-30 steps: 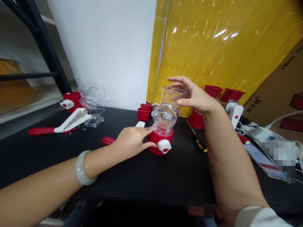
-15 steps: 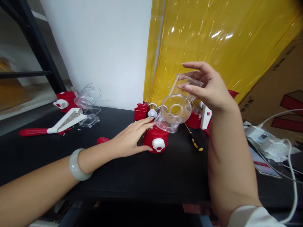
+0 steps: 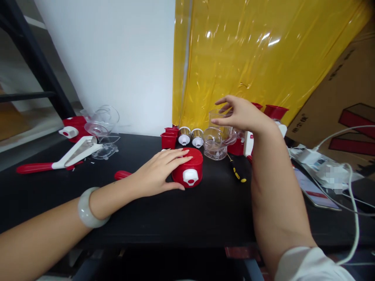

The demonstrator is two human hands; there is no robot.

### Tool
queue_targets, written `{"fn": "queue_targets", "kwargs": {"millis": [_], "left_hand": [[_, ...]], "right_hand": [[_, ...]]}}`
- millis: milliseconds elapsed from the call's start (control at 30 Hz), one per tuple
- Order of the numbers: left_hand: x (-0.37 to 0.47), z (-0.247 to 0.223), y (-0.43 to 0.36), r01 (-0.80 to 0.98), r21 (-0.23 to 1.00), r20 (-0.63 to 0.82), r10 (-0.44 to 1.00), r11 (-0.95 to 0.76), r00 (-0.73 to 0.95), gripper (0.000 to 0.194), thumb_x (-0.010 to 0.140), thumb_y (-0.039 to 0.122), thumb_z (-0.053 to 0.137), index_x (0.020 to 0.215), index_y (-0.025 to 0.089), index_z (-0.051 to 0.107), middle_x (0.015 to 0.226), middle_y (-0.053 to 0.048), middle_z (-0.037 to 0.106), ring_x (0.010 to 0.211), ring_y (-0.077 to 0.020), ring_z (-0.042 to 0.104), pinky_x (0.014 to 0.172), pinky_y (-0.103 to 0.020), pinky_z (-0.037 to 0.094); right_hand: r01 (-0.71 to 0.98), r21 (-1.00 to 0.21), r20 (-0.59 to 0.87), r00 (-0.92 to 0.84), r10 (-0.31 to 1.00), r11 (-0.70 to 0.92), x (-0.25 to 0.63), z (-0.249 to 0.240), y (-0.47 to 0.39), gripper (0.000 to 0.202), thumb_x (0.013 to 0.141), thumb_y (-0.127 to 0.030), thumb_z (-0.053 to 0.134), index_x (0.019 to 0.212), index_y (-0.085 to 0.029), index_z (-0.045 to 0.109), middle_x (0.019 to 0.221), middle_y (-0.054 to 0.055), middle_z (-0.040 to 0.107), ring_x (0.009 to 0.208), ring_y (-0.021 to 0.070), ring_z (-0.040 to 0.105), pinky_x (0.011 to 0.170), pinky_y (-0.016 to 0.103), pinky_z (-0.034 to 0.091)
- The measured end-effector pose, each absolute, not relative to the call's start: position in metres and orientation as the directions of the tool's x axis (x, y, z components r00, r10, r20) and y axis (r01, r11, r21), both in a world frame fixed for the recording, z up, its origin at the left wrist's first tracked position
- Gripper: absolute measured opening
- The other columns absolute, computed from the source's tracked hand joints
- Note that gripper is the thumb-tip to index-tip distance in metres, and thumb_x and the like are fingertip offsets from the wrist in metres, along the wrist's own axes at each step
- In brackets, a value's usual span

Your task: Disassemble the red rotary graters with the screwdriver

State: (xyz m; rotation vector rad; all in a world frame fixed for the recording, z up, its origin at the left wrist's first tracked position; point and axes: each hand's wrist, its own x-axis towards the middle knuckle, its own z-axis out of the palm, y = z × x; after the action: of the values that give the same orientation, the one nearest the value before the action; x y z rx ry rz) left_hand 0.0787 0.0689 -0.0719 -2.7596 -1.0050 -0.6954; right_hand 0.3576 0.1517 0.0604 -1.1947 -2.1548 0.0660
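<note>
My left hand (image 3: pixel 156 171) lies on a red base (image 3: pixel 195 160) with a white knob on its front. Its fingers reach over the base's top and its thumb is at the near lower edge. Farther back and to the right, my right hand (image 3: pixel 238 113) has its thumb and fingers around the upper chute of a clear plastic grater housing (image 3: pixel 216 150). The housing is down at the tabletop, apart from the base. Part of the chute is hidden behind the fingers.
Two metal drum graters (image 3: pixel 184 136) stand beside red plastic parts (image 3: pixel 169 138). A screwdriver (image 3: pixel 238 173) lies right of the housing. At left are a red-and-white handheld grater (image 3: pixel 70 156) and another red base (image 3: pixel 76 127). A phone (image 3: pixel 315 187) and cables lie at right.
My right hand has lifted the clear housing off the red base and lowered it behind, to the right. My left hand has stayed on the base. The view has shifted slightly.
</note>
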Motion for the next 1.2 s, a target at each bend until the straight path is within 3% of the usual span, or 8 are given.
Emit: {"fn": "queue_targets", "kwargs": {"millis": [267,533,767,967,1200], "left_hand": [[0.079,-0.07,0.068,0.644,0.037,0.455,0.587,-0.764,0.67,0.072,0.083,0.058,0.06,0.144,0.026,0.038,0.15,-0.01,0.041,0.138,-0.0273,0.039,0.113,-0.048,0.031],[0.08,-0.068,0.064,0.639,0.048,0.446,0.589,-0.768,0.674,0.072,0.084,0.058,0.058,0.144,0.024,0.036,0.15,-0.011,0.041,0.138,-0.0267,0.038,0.114,-0.047,0.031],[0.085,-0.068,0.071,0.689,0.171,0.436,0.681,-0.704,0.588,0.088,0.077,0.054,0.069,0.148,0.021,0.028,0.158,-0.018,0.016,0.146,-0.0352,0.017,0.114,-0.054,0.029],[0.093,-0.065,0.096,0.579,0.483,0.29,0.744,-0.657,0.602,0.105,0.058,0.044,0.084,0.146,0.022,0.03,0.141,-0.014,0.049,0.127,-0.032,0.05,0.107,-0.047,0.04],[0.085,-0.05,0.072,0.584,0.478,0.435,0.755,-0.656,0.491,0.103,0.054,0.041,0.085,0.143,0.026,0.035,0.142,-0.011,0.048,0.128,-0.0325,0.049,0.109,-0.05,0.039]], "right_hand": [[0.796,-0.307,0.365,-0.409,0.837,0.522,0.353,0.051,0.166,0.076,0.056,-0.048,0.085,0.121,-0.019,0.062,0.104,0.013,0.068,0.094,0.0293,0.066,0.089,0.047,0.051],[0.862,-0.225,0.17,-0.424,0.89,0.454,0.35,0.047,0.17,0.082,0.058,-0.049,0.085,0.128,-0.017,0.056,0.113,0.015,0.066,0.096,0.0291,0.067,0.086,0.041,0.052],[0.863,-0.206,0.098,-0.451,0.887,0.461,0.344,0.049,0.166,0.079,0.06,-0.043,0.085,0.13,-0.018,0.055,0.115,0.013,0.067,0.097,0.0262,0.067,0.087,0.037,0.052],[0.877,-0.166,0.026,-0.453,0.891,0.451,0.341,0.045,0.168,0.08,0.062,-0.04,0.084,0.133,-0.02,0.051,0.119,0.012,0.065,0.1,0.0268,0.066,0.087,0.035,0.051],[0.869,-0.193,-0.022,-0.469,0.883,0.456,0.337,0.045,0.164,0.08,0.064,-0.041,0.083,0.134,-0.018,0.05,0.117,0.012,0.065,0.097,0.0252,0.067,0.083,0.031,0.052]]}}
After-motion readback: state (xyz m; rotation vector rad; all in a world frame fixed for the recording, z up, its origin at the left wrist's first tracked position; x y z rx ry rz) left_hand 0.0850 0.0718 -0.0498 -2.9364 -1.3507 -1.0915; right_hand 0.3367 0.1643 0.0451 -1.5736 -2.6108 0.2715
